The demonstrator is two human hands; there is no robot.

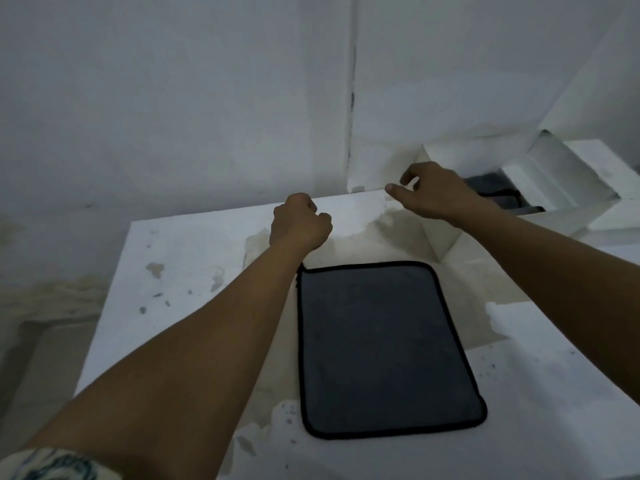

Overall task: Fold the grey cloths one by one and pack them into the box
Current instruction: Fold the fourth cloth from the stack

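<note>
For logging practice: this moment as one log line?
left hand empty; right hand empty; grey cloth flat on table; box open

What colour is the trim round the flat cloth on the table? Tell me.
Black, around the grey cloth; head view.

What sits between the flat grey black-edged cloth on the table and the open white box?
Nothing visible lies on the white table between the grey black-edged cloth and the white box. Only the right hand hovers near the box, whose top is open.
</note>
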